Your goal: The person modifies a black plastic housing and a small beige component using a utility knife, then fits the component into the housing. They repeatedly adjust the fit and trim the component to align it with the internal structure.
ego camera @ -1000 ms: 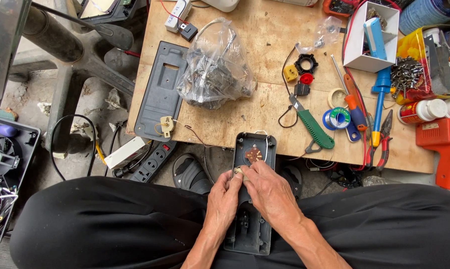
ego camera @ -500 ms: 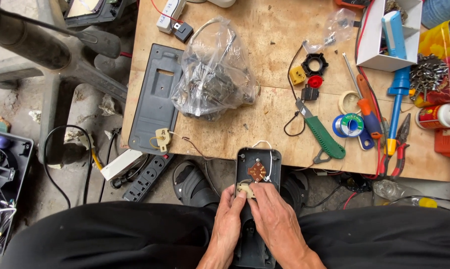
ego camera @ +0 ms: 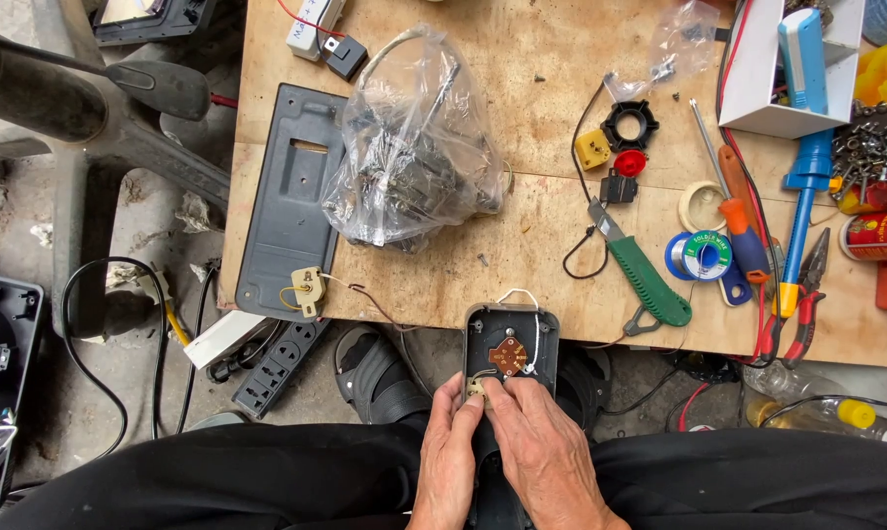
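While the open dark housing (ego camera: 511,345) is held on the lap at the near edge of the wooden counter (ego camera: 551,196), a small pale part (ego camera: 477,389) is pinched at its near left corner between the fingertips of the left hand (ego camera: 450,453) and the right hand (ego camera: 539,453). Both hands are closed on this part, thumbs pressed together, rather than spread. Inside the housing a brown switch plate (ego camera: 508,355) is seen with a white wire looped past it. The work is judged to be midway: the shell is opened and the inner wiring exposed, but the grey back panel (ego camera: 291,201) is left lying apart on the far left of the counter, and a loose beige component (ego camera: 308,290) on wires is not yet fitted. The green-handled knife (ego camera: 647,277) and solder spool (ego camera: 700,255) are left untouched to the right, near a clear bag of parts (ego camera: 414,147).

Compared with a second ago, the same pinch is kept by the hands, and the housing is seen drawn slightly nearer; the view is shifted a little to the right.
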